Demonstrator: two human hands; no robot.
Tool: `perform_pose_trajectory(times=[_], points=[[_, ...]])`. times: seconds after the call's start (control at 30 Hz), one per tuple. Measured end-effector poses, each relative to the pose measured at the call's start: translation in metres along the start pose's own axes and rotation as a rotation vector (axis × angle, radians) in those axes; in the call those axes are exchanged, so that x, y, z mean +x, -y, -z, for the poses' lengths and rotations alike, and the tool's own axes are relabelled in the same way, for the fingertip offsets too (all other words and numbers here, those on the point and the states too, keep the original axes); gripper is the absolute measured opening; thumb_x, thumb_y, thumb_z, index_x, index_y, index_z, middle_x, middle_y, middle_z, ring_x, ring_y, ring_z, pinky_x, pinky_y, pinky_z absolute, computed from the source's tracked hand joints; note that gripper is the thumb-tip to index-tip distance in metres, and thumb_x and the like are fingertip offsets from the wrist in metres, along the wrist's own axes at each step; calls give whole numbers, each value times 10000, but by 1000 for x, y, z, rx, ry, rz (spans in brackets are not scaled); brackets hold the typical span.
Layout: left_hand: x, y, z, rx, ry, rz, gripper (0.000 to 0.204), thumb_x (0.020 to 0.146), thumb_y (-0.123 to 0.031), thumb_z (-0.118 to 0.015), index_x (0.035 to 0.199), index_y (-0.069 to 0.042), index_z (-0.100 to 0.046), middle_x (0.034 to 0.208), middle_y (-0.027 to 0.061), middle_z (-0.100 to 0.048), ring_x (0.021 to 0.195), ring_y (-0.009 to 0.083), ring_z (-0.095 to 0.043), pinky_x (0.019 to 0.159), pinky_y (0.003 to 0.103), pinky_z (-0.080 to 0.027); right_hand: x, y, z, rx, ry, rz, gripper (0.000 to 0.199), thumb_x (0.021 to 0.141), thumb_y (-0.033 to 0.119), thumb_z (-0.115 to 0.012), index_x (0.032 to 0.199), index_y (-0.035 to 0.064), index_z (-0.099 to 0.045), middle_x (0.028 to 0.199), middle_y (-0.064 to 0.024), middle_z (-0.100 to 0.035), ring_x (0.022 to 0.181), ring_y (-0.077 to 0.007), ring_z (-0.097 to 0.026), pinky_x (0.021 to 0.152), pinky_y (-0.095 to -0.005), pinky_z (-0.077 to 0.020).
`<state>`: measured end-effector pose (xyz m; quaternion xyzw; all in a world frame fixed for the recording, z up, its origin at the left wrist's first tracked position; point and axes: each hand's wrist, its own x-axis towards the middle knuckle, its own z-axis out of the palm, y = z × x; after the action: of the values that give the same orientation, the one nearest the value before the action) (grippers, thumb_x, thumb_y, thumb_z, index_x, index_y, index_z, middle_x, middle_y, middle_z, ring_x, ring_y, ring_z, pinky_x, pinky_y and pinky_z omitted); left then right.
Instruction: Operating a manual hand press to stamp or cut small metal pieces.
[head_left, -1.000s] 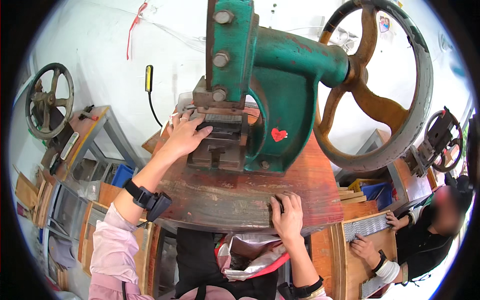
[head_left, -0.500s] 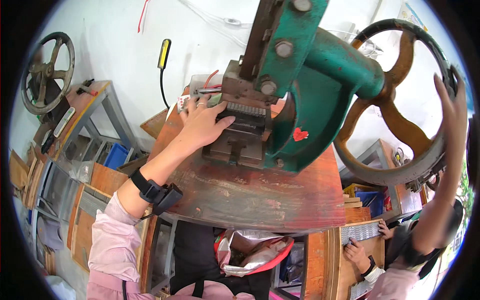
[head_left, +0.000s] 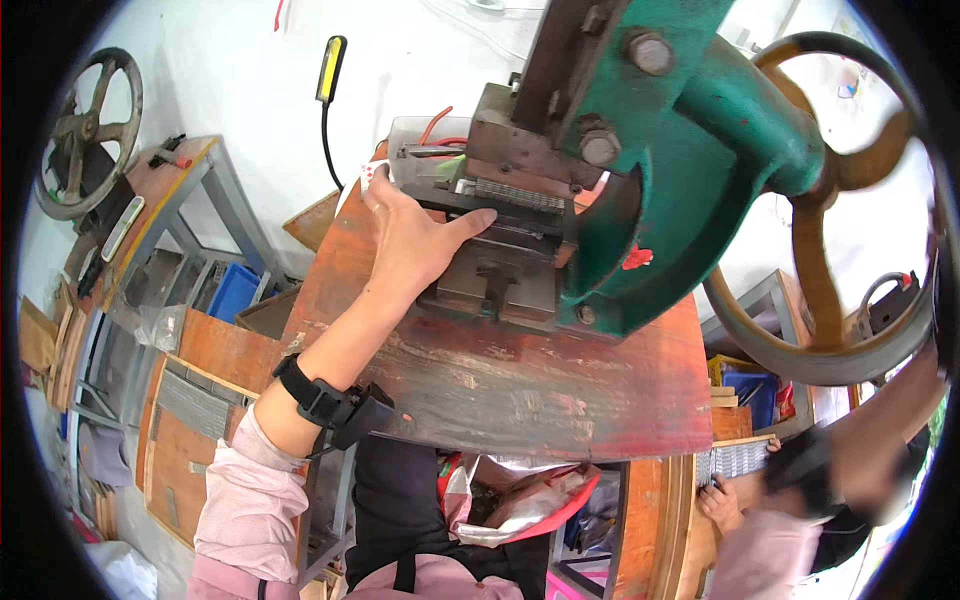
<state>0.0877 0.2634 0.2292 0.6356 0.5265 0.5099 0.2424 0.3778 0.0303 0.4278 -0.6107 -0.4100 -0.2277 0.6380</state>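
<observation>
A green hand press (head_left: pixel 690 170) stands on a worn wooden table, with dark metal die blocks (head_left: pixel 515 225) under its ram. My left hand (head_left: pixel 415 235) is at the left side of the die, thumb stretched over its front edge and the other fingers curled behind. Between thumb and fingers a dark flat metal strip (head_left: pixel 435 197) runs toward the die. A ridged silvery row (head_left: pixel 520 195) shows below the ram. My right arm reaches to the rim of the large handwheel (head_left: pixel 825 365) at the far right; that hand's fingers are hidden at the dark picture edge.
Behind the die sits a clear bin (head_left: pixel 415 130) with red-handled tools. A yellow-black lamp (head_left: pixel 330 70) rises at the wall. Another person's hand (head_left: pixel 720 505) works at a tray of grey pieces, lower right. An open silver-red bag (head_left: pixel 520 500) lies below the table edge.
The handwheel has turned, and my right hand has gone down along its rim. My left fingers have drawn in around the strip. The whole view has shifted slightly.
</observation>
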Motion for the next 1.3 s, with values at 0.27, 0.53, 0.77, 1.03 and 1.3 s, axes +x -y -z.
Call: perform_pose_trajectory(times=[0.27,0.53,0.77,1.03,1.3], points=[[-1,16,-13,-371,64,3,1027,705,-268,-855,1268,98,-78,1245,272,-455,1131,256,-524,956,331,-453,-70,-32,-28,116,-176,85,345,937,180,-605,1175,-68,-565,887,-63,-581,721,-117,-551,606,-244,-455],[-2,4,-7,-397,123,131,962,741,-180,-829,1266,85,-67,1196,256,-492,1032,239,-597,891,320,-503,61,-44,53,15,103,-49,244,925,312,-635,869,76,-616,611,48,-398,541,-39,-363,501,-200,-285],[-2,8,-8,-479,127,91,904,713,-254,-847,1198,86,-164,1109,197,-520,982,187,-557,848,285,-475,-104,-30,-69,276,-447,-33,386,901,122,-635,1217,-55,-502,704,-35,-548,579,-117,-546,548,-255,-481],[4,10,-5,129,-78,-270,993,759,-288,-804,1326,142,-111,1162,278,-524,1085,307,-566,929,365,-471,-1,-27,24,-118,113,91,285,887,287,-656,729,80,-538,539,3,-471,463,-91,-485,457,-235,-384],[-6,-13,35,247,156,-531,509,791,-262,-753,1163,17,-545,995,232,-580,983,374,-553,850,408,-454,79,68,-17,-897,179,337,388,873,339,-632,958,-39,-615,764,-144,-612,633,-216,-594,605,-331,-498]])
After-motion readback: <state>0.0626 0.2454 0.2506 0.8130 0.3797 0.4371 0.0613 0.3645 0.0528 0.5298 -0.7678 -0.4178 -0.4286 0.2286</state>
